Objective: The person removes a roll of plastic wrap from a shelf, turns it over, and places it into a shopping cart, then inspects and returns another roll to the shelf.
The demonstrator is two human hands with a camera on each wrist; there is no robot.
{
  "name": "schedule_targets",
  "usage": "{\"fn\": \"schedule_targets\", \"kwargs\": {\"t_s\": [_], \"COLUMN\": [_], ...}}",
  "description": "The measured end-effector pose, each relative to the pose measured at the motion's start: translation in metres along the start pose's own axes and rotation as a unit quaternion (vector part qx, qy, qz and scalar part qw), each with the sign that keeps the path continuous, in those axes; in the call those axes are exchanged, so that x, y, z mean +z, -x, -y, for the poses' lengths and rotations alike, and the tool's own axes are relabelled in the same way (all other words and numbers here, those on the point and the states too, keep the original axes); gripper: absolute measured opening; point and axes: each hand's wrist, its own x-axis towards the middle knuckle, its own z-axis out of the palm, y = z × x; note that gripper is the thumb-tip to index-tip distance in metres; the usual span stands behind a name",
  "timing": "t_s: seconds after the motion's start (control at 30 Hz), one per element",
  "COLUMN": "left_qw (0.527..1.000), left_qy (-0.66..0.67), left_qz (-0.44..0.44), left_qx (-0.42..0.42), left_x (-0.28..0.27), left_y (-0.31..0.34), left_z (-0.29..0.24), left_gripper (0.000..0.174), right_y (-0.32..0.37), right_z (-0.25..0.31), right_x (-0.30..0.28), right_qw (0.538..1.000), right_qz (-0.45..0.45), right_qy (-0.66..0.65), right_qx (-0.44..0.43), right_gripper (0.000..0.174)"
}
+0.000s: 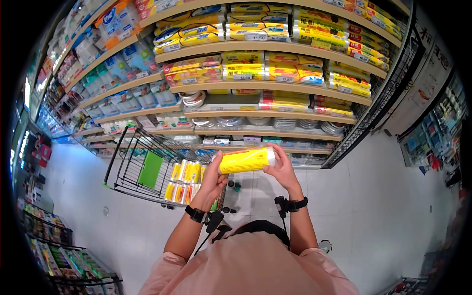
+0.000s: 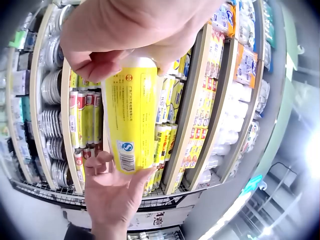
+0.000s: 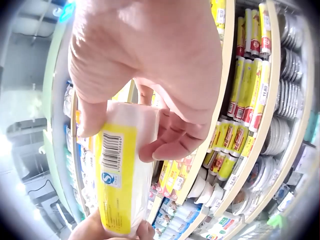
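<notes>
Both hands hold up a roll of plastic bags (image 1: 246, 160) with a yellow label and whitish ends, in front of the chest. My left hand (image 1: 212, 179) grips the roll's left end, its thumb along the near side. At the other end, the fingers and thumb of my right hand (image 1: 282, 167) close round the pale tip. A barcode and small print show on the label (image 2: 134, 107) in the left wrist view. In the right wrist view the barcode side of the roll (image 3: 117, 185) lies between the two hands.
A shopping cart with a green panel (image 1: 150, 169) stands to the left, carrying several yellow-and-white rolls (image 1: 183, 184). Ahead, shelves hold yellow packaged rolls (image 1: 246, 71) with price tags, and stacked plates (image 1: 285, 123) lower down. A black wire rack end (image 1: 364, 128) borders the shelves on the right.
</notes>
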Motion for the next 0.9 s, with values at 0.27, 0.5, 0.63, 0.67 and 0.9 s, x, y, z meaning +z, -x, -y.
{"fn": "schedule_targets", "kwargs": {"t_s": [0.27,0.5,0.63,0.67,0.9], "left_qw": [0.957,0.958,0.973,0.969,0.979], "left_qy": [0.049,-0.2,-0.057,-0.029,-0.11], "left_qz": [0.144,0.162,0.218,0.231,0.121], "left_qx": [-0.249,-0.126,0.04,0.085,0.123], "left_x": [0.016,0.002,0.017,0.027,0.0], "left_y": [-0.01,-0.025,-0.01,-0.004,-0.065], "left_z": [0.042,0.057,0.021,0.012,0.024], "left_gripper": [0.062,0.044,0.05,0.057,0.068], "right_y": [0.009,0.009,0.011,0.01,0.0], "right_z": [-0.027,0.019,0.017,0.015,-0.004], "right_x": [0.004,0.019,0.012,0.011,0.0], "right_qw": [0.995,0.976,0.903,0.876,0.853], "right_qz": [0.033,-0.012,-0.024,-0.019,-0.011], "right_qy": [0.003,0.214,0.43,0.481,0.521], "right_qx": [0.097,0.047,0.013,0.016,-0.037], "right_gripper": [0.065,0.074,0.085,0.085,0.081]}}
